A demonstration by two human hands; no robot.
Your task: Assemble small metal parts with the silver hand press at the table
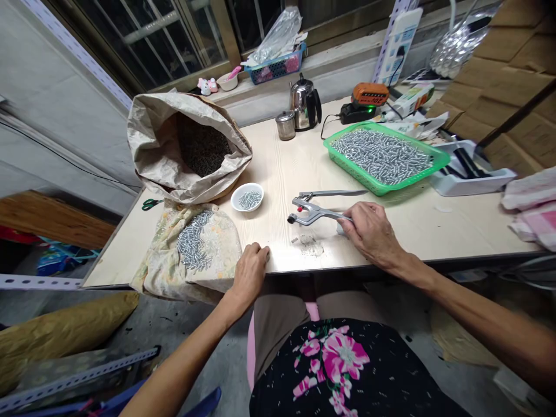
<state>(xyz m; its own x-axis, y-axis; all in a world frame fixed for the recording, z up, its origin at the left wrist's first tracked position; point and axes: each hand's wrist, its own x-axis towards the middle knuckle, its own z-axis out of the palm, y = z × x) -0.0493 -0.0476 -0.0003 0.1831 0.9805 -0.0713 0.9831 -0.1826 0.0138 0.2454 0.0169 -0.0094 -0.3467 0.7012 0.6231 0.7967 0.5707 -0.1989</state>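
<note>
My right hand [370,233] is closed around a handle of a grey metal plier-like hand tool [319,212]. Its jaw end points left and has a dark round tip and a small red part. My left hand [251,271] rests at the table's front edge with curled fingers; whether something small is in them is hidden. Left of it lies a flowered cloth [228,234] bearing a heap of small silvery metal pins [195,243]. Beyond the left hand stands a white bowl [234,200] holding more pins. A tiny coil-like piece [294,240] lies below the tool's jaw.
A large open paper sack [147,139] with dark contents stands back left, near green-handled scissors [152,204]. At the right is a green basket [354,167] full of silvery pins, beside a white tray [460,184]. A kettle [303,101], metal canister [285,125] and orange battery [369,94] stand behind.
</note>
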